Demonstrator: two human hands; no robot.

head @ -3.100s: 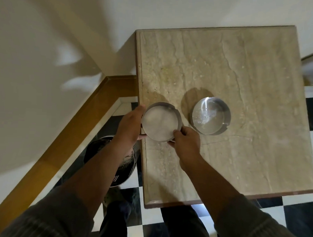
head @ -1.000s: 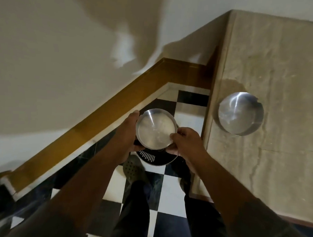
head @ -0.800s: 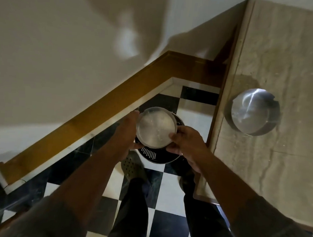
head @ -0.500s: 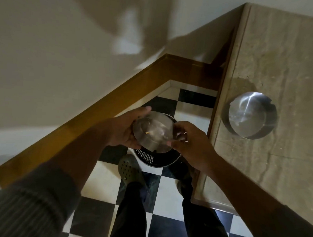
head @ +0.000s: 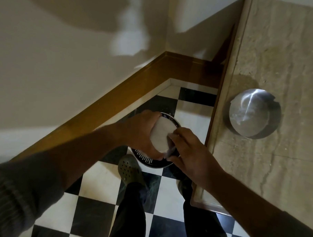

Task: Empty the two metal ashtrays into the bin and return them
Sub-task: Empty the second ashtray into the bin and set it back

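A round metal ashtray (head: 161, 136) is tipped steeply, its pale underside facing me, right above the black perforated bin (head: 151, 161) on the floor. My left hand (head: 140, 133) grips its left rim and my right hand (head: 188, 152) holds its right rim. Both hands hide most of the bin's mouth. The second metal ashtray (head: 252, 113) stands upright on the marble table (head: 284, 168), near the table's left edge, well right of my hands.
The bin stands on a black-and-white checkered floor (head: 99, 184) in the corner between a cream wall with a wooden skirting board (head: 117, 95) and the table's side. My legs and green clog (head: 129, 171) are just in front of the bin.
Both hands carried the ashtray from the table to over the bin, then turned it from mouth-up to steeply tipped with its underside showing. The other ashtray stayed put.
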